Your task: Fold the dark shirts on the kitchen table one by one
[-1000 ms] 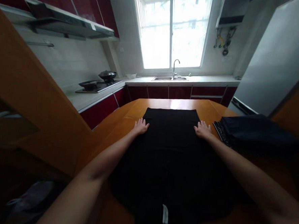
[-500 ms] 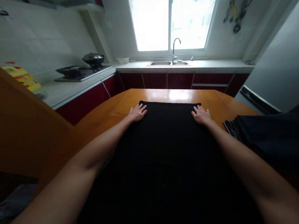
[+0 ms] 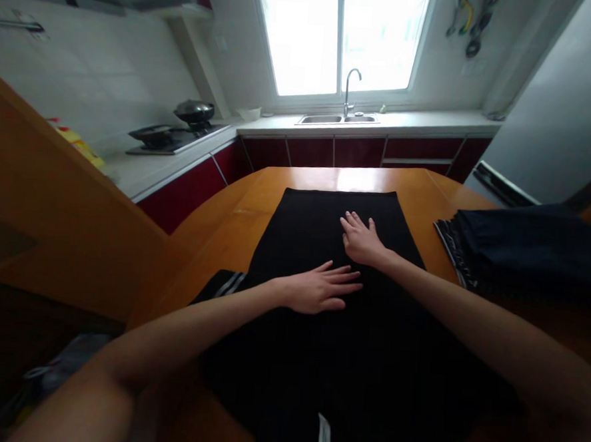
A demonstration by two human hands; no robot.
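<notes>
A black garment [image 3: 320, 226] lies spread out on the orange wooden table [image 3: 247, 195], its straight hem toward the far edge. On its left side a sleeve end with pale stripes [image 3: 230, 282] shows, and near the bottom a small white label [image 3: 323, 436] stands out. My left hand [image 3: 319, 289] rests flat on the middle of the cloth, fingers spread and pointing right. A little farther up, my right hand [image 3: 361, 242] lies palm down on the cloth with its fingers apart. Neither hand grips anything. Dark cloth hides much of the near folds.
Folded dark clothes [image 3: 529, 245] are stacked on the table's right side. An orange wooden panel [image 3: 65, 213] rises at the left. Beyond the table are a counter with a sink [image 3: 326, 119], a stove [image 3: 180, 139] with pans, and a grey fridge [image 3: 547, 110].
Both hands have left the far corners of the garment and come inward and nearer, onto its middle. The striped sleeve end and the white label now show.
</notes>
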